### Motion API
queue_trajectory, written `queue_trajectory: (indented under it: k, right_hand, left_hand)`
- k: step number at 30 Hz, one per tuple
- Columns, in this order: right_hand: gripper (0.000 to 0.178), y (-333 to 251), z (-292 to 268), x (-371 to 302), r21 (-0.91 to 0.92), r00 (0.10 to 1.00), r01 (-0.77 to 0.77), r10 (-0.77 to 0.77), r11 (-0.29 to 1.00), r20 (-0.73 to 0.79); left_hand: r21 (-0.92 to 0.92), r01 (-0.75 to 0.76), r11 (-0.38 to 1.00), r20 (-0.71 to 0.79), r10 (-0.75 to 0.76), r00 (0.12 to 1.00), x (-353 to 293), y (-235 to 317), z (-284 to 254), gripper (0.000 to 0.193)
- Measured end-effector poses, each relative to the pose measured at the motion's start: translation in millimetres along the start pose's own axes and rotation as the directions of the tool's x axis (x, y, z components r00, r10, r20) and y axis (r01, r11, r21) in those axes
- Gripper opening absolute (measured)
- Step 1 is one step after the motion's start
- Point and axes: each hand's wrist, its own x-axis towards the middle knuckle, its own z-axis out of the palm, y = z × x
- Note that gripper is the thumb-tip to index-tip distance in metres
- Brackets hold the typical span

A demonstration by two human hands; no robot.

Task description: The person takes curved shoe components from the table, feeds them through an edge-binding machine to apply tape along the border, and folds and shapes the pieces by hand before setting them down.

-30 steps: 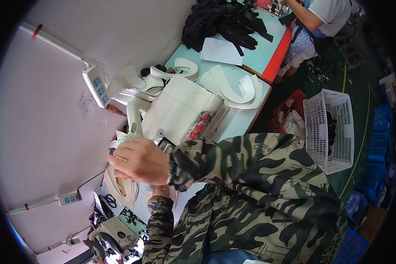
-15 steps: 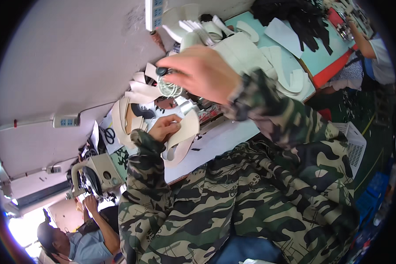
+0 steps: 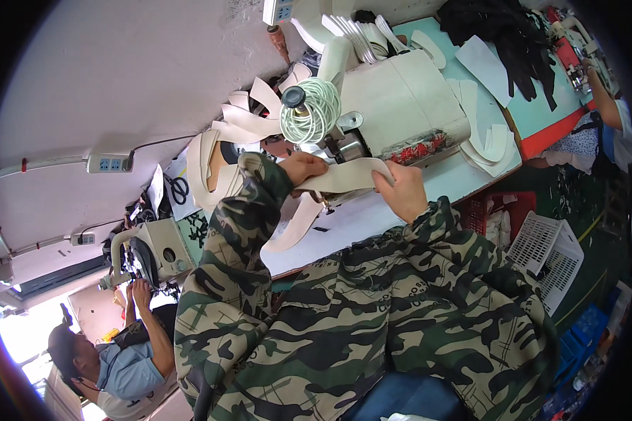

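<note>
My left hand (image 3: 304, 168) pinches the left end of a cream curved strip (image 3: 347, 175), which looks like a cut shoe piece. On its right end, my right hand (image 3: 405, 193) grips with thumb and fingers, so the strip spans both hands in front of a cream machine (image 3: 400, 98). Atop the machine's left side is a coil of pale green cord (image 3: 312, 121) around a dark knob (image 3: 293, 97). Another curved cream piece (image 3: 295, 226) hangs below my left hand over the white table (image 3: 354, 226). The machine's working part is partly hidden behind the strip.
Cream cut pieces (image 3: 203, 168) lie left of the machine, near black scissors (image 3: 180, 188). More pieces (image 3: 495, 147) lie at right. Black cloth (image 3: 491, 35) covers the far table. A white crate (image 3: 551, 259) stands on the floor. Co-workers sit at left (image 3: 130, 365) and far right.
My right hand has come down from beside the cord coil and taken the strip's right end. The strip now stretches level between both hands. The whole view has shifted slightly.
</note>
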Motion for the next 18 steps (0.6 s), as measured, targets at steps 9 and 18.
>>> queue_trajectory:
  k: [9, 18]
  right_hand:
    - [0.012, -13, 3, 4, -0.077, 1.0, 0.0, -0.001, 0.997, -0.017]
    - [0.019, -54, -51, -4, -0.207, 0.921, 0.378, -0.389, 0.902, -0.014]
  left_hand:
    - [0.074, 0.132, 0.988, -0.197, -0.116, 0.973, 2, 33, 3, 0.021]
    - [0.098, 0.128, 0.987, -0.197, -0.107, 0.975, 7, 26, -3, 0.025]
